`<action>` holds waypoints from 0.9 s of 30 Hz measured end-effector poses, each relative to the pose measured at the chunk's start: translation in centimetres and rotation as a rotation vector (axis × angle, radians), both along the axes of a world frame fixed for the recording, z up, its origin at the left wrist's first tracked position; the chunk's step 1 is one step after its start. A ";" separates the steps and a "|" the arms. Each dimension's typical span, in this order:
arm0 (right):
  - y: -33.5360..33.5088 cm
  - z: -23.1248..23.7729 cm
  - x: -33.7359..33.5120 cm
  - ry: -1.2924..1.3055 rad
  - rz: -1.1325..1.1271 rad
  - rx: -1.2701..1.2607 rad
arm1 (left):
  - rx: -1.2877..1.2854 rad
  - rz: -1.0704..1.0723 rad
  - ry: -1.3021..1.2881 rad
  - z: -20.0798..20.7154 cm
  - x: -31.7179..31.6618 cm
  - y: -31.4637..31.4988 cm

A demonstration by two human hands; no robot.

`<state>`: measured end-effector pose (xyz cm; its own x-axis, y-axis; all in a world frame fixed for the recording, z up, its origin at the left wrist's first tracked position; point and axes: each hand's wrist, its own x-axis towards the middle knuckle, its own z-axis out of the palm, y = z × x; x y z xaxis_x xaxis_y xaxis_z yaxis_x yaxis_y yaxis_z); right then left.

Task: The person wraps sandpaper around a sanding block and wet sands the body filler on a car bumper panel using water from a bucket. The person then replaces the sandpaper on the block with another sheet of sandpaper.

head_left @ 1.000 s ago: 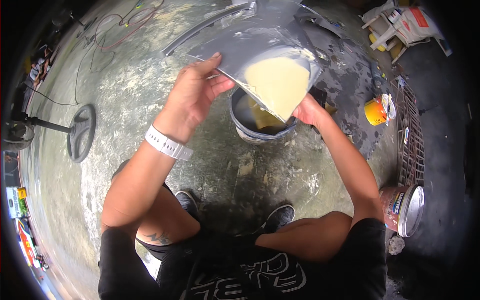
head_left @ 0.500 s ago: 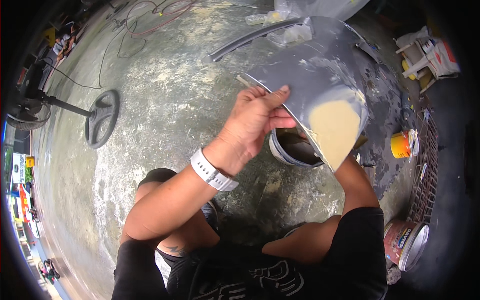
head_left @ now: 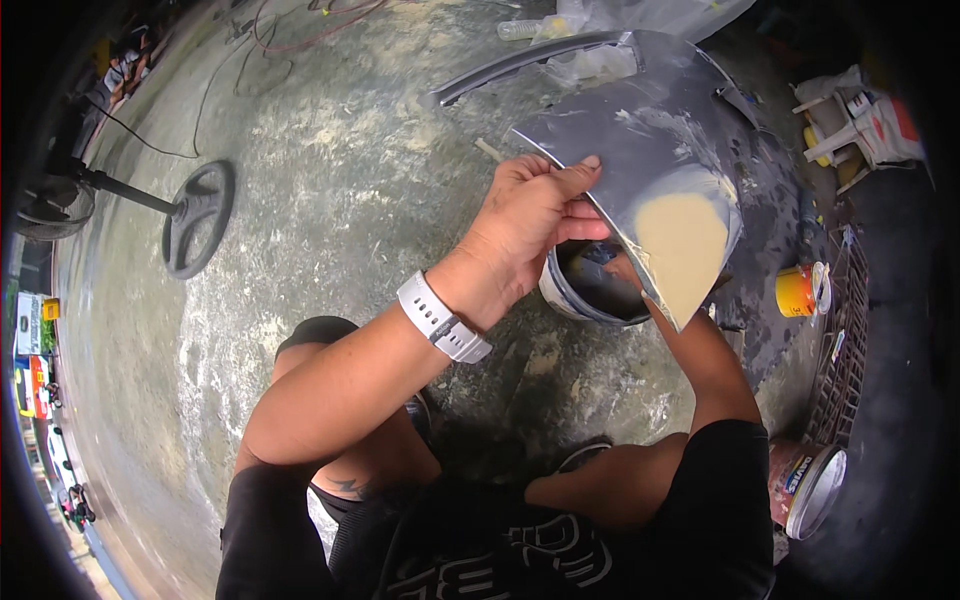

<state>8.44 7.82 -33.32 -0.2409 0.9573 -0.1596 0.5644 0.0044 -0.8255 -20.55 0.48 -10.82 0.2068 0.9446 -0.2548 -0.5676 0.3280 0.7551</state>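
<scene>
My left hand (head_left: 545, 205), a white watch on its wrist, pinches the edge of a grey painted car body panel (head_left: 600, 130) between thumb and fingers. The panel is tilted up and bears a smooth beige filler patch (head_left: 682, 245) near its lower corner. Below and behind it stands a round bucket (head_left: 585, 308) with dark contents. My right hand (head_left: 627, 270) reaches behind the panel to the bucket's opening. Only a small part of that hand shows; its fingers are mostly hidden, and whether it holds anything is unclear.
A yellow-orange can (head_left: 798, 290) and a metal lattice frame (head_left: 845, 340) lie to the right, with a paint pail (head_left: 805, 490) nearer me. A fan's round base (head_left: 198, 220) stands at left. Behind the panel are a plastic bottle (head_left: 520, 30) and a plastic sheet (head_left: 660, 18).
The panel and my left hand have shifted slightly right and up. More of my right hand now shows over the bucket. The whole view has moved a little.
</scene>
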 end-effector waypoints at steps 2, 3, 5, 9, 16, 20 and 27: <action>0.3 0.3 -0.1 0.006 0.005 0.012 | 0.018 -0.001 0.006 0.1 0.1 -0.2; 0.4 0.4 -0.1 0.008 0.005 0.019 | 0.030 0.000 0.009 0.2 0.2 -0.2; 0.9 0.6 -0.3 0.019 0.002 0.032 | 0.055 0.002 0.013 0.2 0.4 -0.2; 1.5 0.9 -0.6 0.023 0.006 0.047 | 0.070 0.019 0.035 0.4 0.5 -0.3; 2.0 2.0 -0.8 0.050 -0.002 0.053 | 0.096 0.023 0.047 0.2 0.8 -0.3; 2.4 3.9 -0.2 0.091 -0.015 0.053 | 0.110 -0.013 0.040 0.2 0.7 -0.2; -0.4 11.0 5.3 0.121 0.013 -0.104 | 0.129 0.022 0.086 1.0 0.5 -0.2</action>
